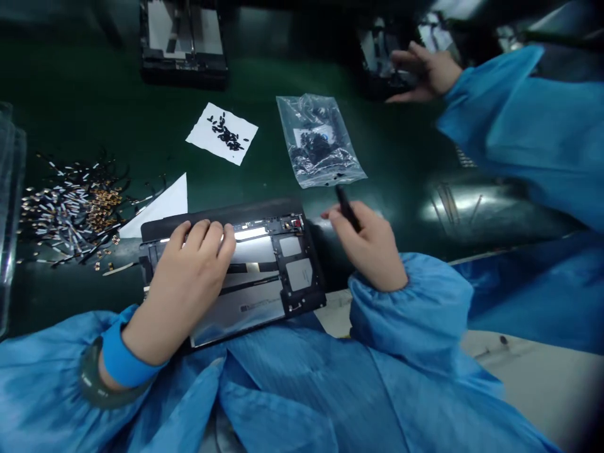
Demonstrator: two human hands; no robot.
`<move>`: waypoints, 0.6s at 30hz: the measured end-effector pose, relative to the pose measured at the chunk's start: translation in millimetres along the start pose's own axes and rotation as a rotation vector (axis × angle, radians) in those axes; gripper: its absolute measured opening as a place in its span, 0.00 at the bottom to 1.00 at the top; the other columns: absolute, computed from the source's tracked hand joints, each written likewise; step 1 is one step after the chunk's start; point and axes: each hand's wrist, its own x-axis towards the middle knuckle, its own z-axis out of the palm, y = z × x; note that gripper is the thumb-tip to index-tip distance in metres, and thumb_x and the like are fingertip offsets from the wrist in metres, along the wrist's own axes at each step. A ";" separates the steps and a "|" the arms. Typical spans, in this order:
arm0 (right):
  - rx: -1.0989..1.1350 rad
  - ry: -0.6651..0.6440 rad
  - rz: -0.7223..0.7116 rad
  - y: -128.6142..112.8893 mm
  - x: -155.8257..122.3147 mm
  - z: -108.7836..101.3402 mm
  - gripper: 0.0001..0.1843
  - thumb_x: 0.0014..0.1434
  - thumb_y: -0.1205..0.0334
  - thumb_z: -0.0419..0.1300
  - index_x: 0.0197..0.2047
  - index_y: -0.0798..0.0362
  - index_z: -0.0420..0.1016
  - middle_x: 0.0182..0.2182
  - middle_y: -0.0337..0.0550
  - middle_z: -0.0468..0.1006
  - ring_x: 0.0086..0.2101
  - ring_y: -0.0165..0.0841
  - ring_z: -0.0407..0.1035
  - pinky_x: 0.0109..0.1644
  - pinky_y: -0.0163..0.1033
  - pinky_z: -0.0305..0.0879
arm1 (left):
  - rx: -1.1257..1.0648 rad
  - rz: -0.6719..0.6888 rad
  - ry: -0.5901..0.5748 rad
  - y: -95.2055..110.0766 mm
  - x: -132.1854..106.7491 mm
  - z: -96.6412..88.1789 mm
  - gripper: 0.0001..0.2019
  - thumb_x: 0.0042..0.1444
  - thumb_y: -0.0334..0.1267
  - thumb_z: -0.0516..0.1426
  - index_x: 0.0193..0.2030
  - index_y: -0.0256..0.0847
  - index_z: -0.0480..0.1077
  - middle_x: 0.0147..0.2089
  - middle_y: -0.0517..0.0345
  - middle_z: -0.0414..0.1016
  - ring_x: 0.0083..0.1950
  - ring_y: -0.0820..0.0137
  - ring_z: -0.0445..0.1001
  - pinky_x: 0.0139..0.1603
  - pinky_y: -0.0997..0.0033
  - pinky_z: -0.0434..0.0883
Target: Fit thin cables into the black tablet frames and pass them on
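An opened tablet lies tilted at the table's front edge, its silver inside and dark circuit board facing up. My left hand rests over its left part, fingers bent and fingertips pressed along the board near the far edge; the thumb is hidden. To the right of the tablet, my right hand is closed around a slim black stick-like tool, whose kind I cannot make out. Beyond that hand lies a clear plastic bag of small black pieces.
White paper carries small black pieces. At left lie a heap of small flex cables, another white sheet and a clear plastic tray. Another opened device sits behind. A co-worker's hand reaches over a device at right.
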 end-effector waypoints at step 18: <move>0.573 -0.566 0.204 14.2 -25.3 -6.0 0.31 0.47 0.38 0.67 0.47 0.50 0.76 0.37 0.46 0.82 0.37 0.42 0.77 0.38 0.45 0.75 | -1.161 -0.778 0.456 -29.5 -10.5 -9.4 0.16 0.59 0.41 0.59 0.54 0.44 0.70 0.47 0.53 0.75 0.47 0.66 0.76 0.54 0.58 0.74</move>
